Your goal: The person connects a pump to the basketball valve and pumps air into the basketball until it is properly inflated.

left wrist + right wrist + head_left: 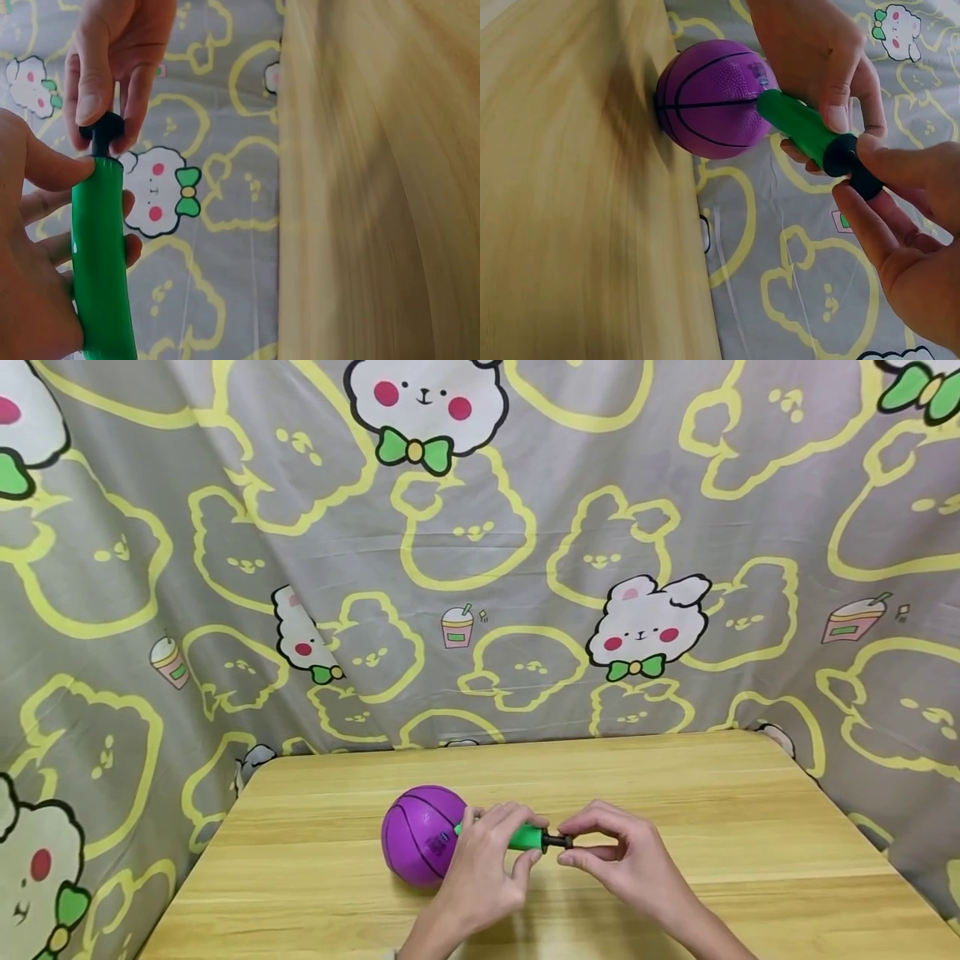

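A purple ball (420, 837) with black seam lines rests on the wooden table, left of both hands in the head view. My left hand (491, 860) grips the green barrel of a small hand pump (527, 837), whose far end meets the ball's side. Whether a needle sits inside the ball is hidden. With thumb and fingertips, my right hand (626, 852) pinches the pump's black handle (866, 181). A short length of black rod shows between handle and barrel in the left wrist view.
The light wooden table (300, 893) spreads under the hands and the ball. Behind it and at both sides hangs a grey curtain (495, 693) with yellow outlines and cartoon animals, close to the table's edges.
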`<state>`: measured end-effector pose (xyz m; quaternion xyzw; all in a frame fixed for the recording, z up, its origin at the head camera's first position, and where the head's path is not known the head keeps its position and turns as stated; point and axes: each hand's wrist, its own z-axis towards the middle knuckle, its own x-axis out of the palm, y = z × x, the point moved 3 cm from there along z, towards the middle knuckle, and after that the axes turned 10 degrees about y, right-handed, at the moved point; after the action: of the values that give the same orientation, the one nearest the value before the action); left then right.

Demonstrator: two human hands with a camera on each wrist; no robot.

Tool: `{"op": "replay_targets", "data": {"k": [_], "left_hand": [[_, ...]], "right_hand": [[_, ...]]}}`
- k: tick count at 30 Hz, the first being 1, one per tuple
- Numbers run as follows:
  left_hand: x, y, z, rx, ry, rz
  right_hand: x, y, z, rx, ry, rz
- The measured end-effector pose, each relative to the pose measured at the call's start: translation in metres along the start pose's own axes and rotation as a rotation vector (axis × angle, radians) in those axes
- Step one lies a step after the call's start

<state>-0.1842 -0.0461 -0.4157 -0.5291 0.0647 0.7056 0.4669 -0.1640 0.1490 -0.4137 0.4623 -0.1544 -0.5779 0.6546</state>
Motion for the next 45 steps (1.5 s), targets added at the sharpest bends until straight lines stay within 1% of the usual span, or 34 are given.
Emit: {"op": "replay_targets", "data": {"k": [3, 7, 9, 12, 16, 18, 25, 30, 35, 41, 45], "left_hand": [[0.0, 0.003, 0.0, 0.016, 0.013, 0.009], [-0.002, 0.006, 0.0, 0.039, 0.02, 0.013], [-0.004, 0.008, 0.0, 0.038, 0.016, 0.006], [-0.007, 0.011, -0.001, 0.018, 0.008, -0.004], [-0.01, 0.016, -0.003, -0.024, 0.013, -0.022], [-0.011, 0.018, -0.003, -0.035, 0.012, -0.025], [-0.019, 0.024, -0.003, -0.065, -0.026, -0.045], [-0.023, 0.027, -0.003, -0.078, -0.032, -0.069], [-0.026, 0.029, -0.002, -0.079, -0.042, -0.071], [-0.025, 0.029, -0.001, -0.067, -0.049, -0.07], [-0.025, 0.027, -0.001, -0.063, -0.053, -0.074]], "right_hand": [[0.0, 0.0, 0.0, -0.003, 0.027, -0.015], [-0.001, -0.001, 0.001, 0.022, 0.06, -0.03], [-0.004, -0.001, 0.002, 0.037, 0.063, -0.024], [-0.008, 0.001, 0.002, 0.037, 0.061, -0.016], [-0.014, 0.003, 0.001, 0.047, 0.061, -0.024], [-0.017, 0.004, 0.0, 0.051, 0.06, -0.028], [-0.032, 0.011, 0.0, 0.046, 0.038, -0.049], [-0.043, 0.014, -0.002, 0.057, 0.042, -0.067], [-0.05, 0.016, -0.003, 0.061, 0.05, -0.076], [-0.053, 0.019, -0.002, 0.058, 0.07, -0.033], [-0.054, 0.021, -0.003, 0.051, 0.057, -0.029]]}}
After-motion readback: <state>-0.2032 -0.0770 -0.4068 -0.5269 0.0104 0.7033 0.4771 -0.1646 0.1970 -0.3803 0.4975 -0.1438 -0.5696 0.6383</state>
